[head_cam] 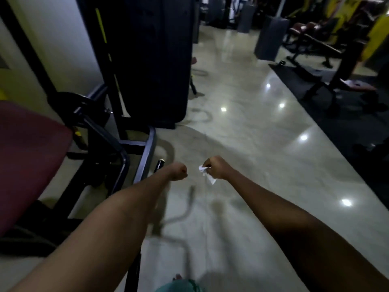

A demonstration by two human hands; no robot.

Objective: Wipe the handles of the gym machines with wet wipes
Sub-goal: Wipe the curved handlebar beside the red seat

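While the right hand [217, 167] grips a wipe [207, 175] and the left hand [179, 172] is fisted empty, neither touches a handle; reaching one seems next.

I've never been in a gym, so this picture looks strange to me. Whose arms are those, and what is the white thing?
The camera sits on a person's head and looks down, so those two arms are their own. The right hand is curled round a crumpled white wet wipe, for cleaning machine handles. The left hand is a closed fist; I cannot see anything in it. On the left stands a black gym machine with a dark red seat. More benches stand far right. The shiny floor reflects ceiling lights.
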